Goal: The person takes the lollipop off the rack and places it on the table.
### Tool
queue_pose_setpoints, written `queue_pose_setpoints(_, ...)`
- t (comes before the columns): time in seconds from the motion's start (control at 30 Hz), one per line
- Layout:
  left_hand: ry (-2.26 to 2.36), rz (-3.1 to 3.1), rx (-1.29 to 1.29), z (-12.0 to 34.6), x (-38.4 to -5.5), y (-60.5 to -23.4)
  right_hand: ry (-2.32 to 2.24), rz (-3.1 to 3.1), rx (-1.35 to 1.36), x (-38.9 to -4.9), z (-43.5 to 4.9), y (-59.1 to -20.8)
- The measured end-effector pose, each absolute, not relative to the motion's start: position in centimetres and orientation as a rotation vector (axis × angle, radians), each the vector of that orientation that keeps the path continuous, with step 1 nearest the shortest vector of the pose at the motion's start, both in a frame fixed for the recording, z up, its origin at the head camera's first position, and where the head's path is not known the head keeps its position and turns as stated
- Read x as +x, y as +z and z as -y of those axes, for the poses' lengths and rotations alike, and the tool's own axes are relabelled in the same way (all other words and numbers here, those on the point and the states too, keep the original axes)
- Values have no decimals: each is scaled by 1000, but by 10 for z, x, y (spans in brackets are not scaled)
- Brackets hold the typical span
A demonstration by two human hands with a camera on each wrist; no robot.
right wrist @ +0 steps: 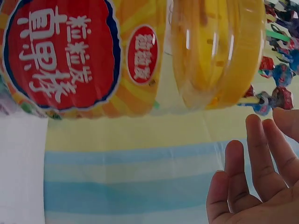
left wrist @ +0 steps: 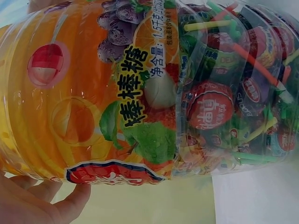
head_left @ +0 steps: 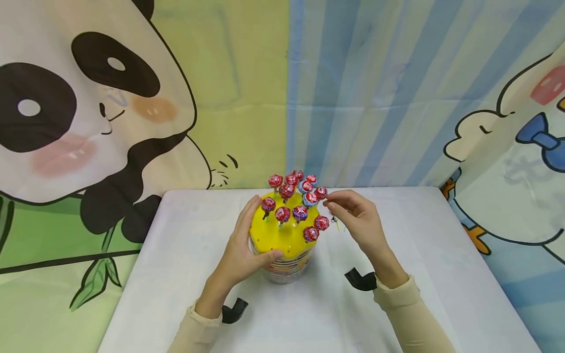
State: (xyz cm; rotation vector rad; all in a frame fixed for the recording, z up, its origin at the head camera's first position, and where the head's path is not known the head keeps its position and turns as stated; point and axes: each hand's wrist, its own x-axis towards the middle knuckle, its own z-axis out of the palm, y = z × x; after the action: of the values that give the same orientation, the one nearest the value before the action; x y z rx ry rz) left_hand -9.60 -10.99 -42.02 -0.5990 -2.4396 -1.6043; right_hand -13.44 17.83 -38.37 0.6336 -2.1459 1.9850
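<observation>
A clear plastic candy jar [head_left: 286,270] with a yellow lid [head_left: 269,239] stands upright on the table. Lollipops [head_left: 282,214] in red, purple and blue wrappers stick up by their sticks from the lid. My left hand [head_left: 240,245] grips the lid's left side, thumb at the front; its fingers [left wrist: 77,198] show beside the jar's fruit label. At the lid's right edge, my right hand [head_left: 357,215] has its thumb and index fingertips close by a red lollipop [head_left: 321,193]. In the right wrist view, the thumb tip meets that lollipop, while the other fingers extend loosely.
More wrapped lollipops [left wrist: 210,105] fill the jar's lower part. Behind the right hand, small yellow and green sticks [head_left: 337,225] show on the white table [head_left: 198,220]. Cartoon-printed cloth [head_left: 247,98] hangs behind and beside the table. Black straps [head_left: 359,279] jut from both wrists.
</observation>
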Motion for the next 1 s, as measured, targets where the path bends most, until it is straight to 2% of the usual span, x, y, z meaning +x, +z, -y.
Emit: queue_pose_setpoints(1.0, -1627, 2407, -632, 111, -97, -422, 2032, 2054, 758, -144, -159, -390)
